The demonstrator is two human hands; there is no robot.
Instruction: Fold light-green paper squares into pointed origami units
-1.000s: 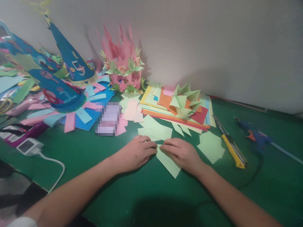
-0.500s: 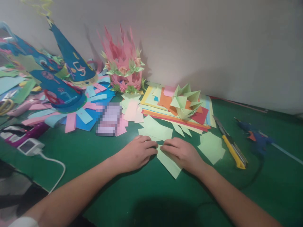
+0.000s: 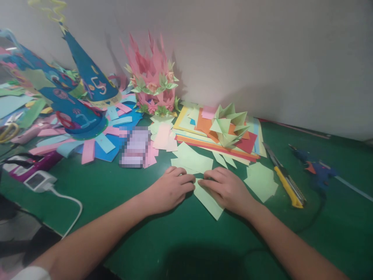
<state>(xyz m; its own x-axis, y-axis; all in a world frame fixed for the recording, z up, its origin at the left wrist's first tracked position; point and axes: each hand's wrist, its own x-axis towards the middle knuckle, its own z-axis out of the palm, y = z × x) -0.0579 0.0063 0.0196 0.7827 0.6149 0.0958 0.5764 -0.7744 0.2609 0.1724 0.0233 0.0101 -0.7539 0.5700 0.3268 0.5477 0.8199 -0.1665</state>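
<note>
A pale green paper piece (image 3: pixel 208 200) lies on the green table (image 3: pixel 122 190) in front of me. My right hand (image 3: pixel 229 189) rests on top of it, fingers bent and pressing down on its upper edge. Fingers curled, my left hand (image 3: pixel 171 188) sits just left of it, fingertips touching the paper's left corner. More pale green paper pieces (image 3: pixel 192 159) lie just beyond both hands, and another (image 3: pixel 260 181) lies to the right.
A stack of coloured paper sheets (image 3: pixel 204 130) with a folded green paper star (image 3: pixel 229 124) sits behind. A yellow utility knife (image 3: pixel 287 181) and blue glue gun (image 3: pixel 316 167) lie at right. Blue paper cones (image 3: pixel 87 77), a pink paper craft (image 3: pixel 151 77) and a white adapter (image 3: pixel 39 181) stand at left.
Both hands stay on the green paper; the right hand's fingers have shifted slightly along its edge. The view has drifted a little.
</note>
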